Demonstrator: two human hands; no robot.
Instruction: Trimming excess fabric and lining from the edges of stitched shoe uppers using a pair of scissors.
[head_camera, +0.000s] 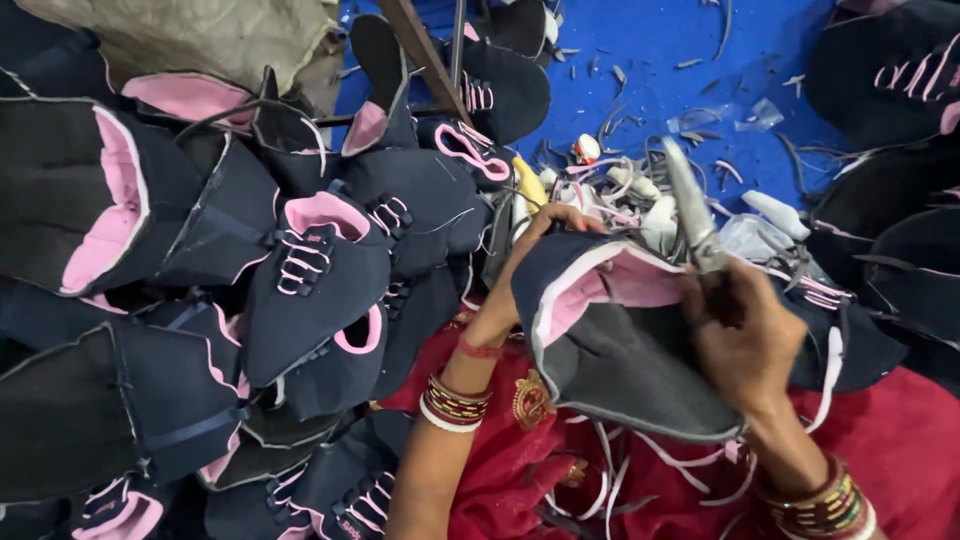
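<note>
Head view looks down on our two hands over a lap draped in red cloth (900, 440), where we hold a dark navy shoe upper (620, 350) with a pink lining. Our left hand (520, 270) has its grip clenched on the upper's far edge, fingers curled over the rim by the pink lining, and bangles (455, 402) ring that wrist. Our right hand (745, 335) is closed round the handles of a pair of metal scissors (692, 212), whose blades point up and away, just above the upper's pink edge. To the left a pile of similar navy and pink uppers (300, 260) lies heaped, touching one another. Beyond the hands a blue floor (660, 60) carries scattered trimmings (620, 180), and white and pink strips lie on the red cloth beneath the held upper
</note>
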